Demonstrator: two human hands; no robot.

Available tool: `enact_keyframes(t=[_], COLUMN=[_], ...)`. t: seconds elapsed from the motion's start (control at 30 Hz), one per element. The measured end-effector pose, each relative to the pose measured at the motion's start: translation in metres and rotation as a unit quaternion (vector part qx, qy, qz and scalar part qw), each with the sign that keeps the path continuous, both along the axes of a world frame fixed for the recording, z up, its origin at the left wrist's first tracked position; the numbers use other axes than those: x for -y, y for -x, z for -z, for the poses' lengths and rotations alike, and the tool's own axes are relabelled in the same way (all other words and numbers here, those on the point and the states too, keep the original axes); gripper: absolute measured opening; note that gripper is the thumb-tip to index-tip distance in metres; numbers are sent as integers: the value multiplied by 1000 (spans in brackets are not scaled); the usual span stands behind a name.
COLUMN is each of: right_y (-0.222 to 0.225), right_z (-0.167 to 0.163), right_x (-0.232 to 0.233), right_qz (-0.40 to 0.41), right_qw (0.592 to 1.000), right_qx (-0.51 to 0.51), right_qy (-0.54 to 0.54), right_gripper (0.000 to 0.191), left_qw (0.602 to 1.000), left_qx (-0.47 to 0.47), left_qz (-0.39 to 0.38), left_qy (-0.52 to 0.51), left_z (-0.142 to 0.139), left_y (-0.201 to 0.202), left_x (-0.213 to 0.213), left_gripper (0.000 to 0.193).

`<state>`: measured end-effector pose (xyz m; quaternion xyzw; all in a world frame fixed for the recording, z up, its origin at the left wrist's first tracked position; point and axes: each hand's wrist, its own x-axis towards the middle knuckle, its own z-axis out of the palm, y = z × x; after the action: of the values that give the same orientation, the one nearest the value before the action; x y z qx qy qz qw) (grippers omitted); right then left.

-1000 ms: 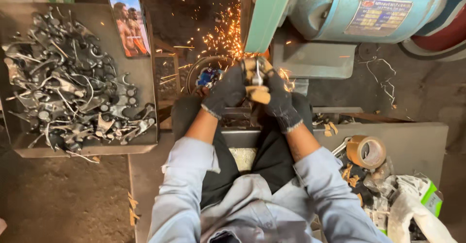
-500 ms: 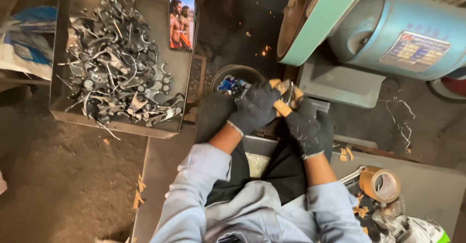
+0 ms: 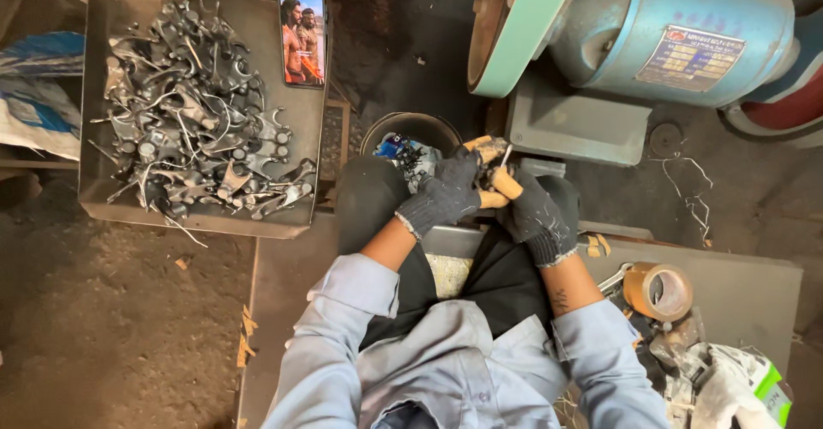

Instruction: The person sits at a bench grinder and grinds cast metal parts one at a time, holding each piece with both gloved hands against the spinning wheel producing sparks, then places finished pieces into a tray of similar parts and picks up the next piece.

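Observation:
Both of my hands wear dark knit gloves and meet in front of my knees. My left hand (image 3: 446, 193) and my right hand (image 3: 533, 215) together grip a small metal part fitted on a wooden-handled holder (image 3: 497, 180). The piece sits just below the green-guarded grinding wheel (image 3: 506, 35), apart from it. No sparks show. A dark round bucket (image 3: 403, 129) with blue scraps stands right beyond my left hand.
A metal tray (image 3: 103, 206) heaped with several grey forged metal parts (image 3: 193, 120) lies at the left, a phone (image 3: 302, 36) propped on its far edge. The blue motor (image 3: 677, 35) sits at upper right. A roll of brown tape (image 3: 658, 290) and rags lie at right.
My hands pulled the piece back from the wheel toward my lap, and the sparks stopped. The view shifted so the tray sits farther right.

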<state>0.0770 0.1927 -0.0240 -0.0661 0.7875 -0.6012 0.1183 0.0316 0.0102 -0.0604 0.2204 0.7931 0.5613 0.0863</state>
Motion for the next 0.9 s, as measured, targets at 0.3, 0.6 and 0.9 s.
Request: enact_keyframes(t=[0.3,0.6,0.9], right_y=[10,75,100], right_z=[17,78,110], right_x=[-15,4,12], right_qz=[87,-12,87], right_qw=[938,976,984], right_qx=[325,-212,-147], right_qy=[86,-40,42], right_gripper=[31,33,24], left_qw=[990,831,958], left_qx=[-130,424,164], left_qz=[-3,17,24], left_qy=[60,-360,-235], left_z=[-41,9,68], left_y=[-6,79,90], left_x=[13,-14,-6], left_gripper=[68,21,27])
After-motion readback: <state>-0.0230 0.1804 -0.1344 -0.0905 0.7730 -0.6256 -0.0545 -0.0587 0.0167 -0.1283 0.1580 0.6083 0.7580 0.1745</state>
